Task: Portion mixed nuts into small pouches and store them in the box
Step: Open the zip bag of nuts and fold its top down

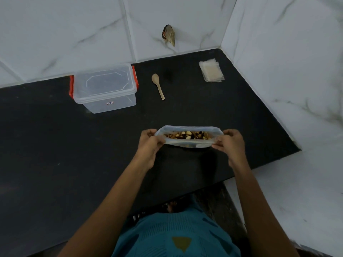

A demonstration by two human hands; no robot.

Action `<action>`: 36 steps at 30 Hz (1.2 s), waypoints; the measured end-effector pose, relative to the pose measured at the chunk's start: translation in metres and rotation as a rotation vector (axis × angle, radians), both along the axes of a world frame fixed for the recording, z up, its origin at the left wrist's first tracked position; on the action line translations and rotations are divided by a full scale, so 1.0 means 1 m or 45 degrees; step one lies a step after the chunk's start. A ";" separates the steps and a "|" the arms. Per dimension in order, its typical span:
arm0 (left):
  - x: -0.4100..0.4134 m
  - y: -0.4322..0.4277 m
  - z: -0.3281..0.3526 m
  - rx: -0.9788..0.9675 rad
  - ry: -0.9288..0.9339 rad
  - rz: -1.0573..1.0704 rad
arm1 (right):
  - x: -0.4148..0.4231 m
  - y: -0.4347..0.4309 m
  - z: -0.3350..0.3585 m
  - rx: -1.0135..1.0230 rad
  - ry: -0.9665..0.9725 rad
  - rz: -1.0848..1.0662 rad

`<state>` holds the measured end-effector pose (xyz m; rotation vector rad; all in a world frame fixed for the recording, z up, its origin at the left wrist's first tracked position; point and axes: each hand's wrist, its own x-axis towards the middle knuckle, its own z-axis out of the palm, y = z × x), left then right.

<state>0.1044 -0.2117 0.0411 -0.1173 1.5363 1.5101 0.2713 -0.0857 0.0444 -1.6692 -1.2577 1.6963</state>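
A clear plastic bag [188, 143] stands on the black counter [55, 145] in front of me, its mouth pulled wide, with mixed nuts [187, 135] showing inside. My left hand [150, 145] pinches the bag's left rim and my right hand [231, 143] pinches its right rim. A clear storage box [104, 88] with red clips and its lid on sits at the back left. A wooden spoon [157, 85] lies to the right of the box. A stack of small flat pouches [211, 71] lies at the back right.
White marble-tiled walls close off the counter at the back and on the right. A small brownish object [169, 35] sticks to the back wall. The counter's front edge runs just ahead of my body, and the floor shows at the lower right.
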 end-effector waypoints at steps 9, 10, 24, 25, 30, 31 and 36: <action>-0.020 0.009 -0.005 -0.354 1.140 -0.526 | -0.005 0.009 0.002 0.667 -0.505 0.404; -0.021 0.010 -0.003 -0.346 1.231 -0.613 | -0.004 0.012 0.003 0.684 -0.534 0.434; -0.038 0.011 0.003 -0.299 1.378 -0.804 | 0.005 0.031 0.006 0.611 -0.399 0.631; -0.038 0.012 0.004 -0.293 1.388 -0.819 | 0.005 0.033 0.007 0.613 -0.404 0.671; -0.044 0.018 0.011 -0.292 1.135 -1.007 | 0.004 0.043 0.013 0.519 -0.331 0.805; -0.046 0.019 0.010 -0.263 0.958 -1.005 | 0.004 0.046 0.014 0.444 -0.274 0.796; -0.053 0.019 -0.002 -0.085 0.043 -0.697 | 0.006 0.060 0.007 -0.131 0.036 0.761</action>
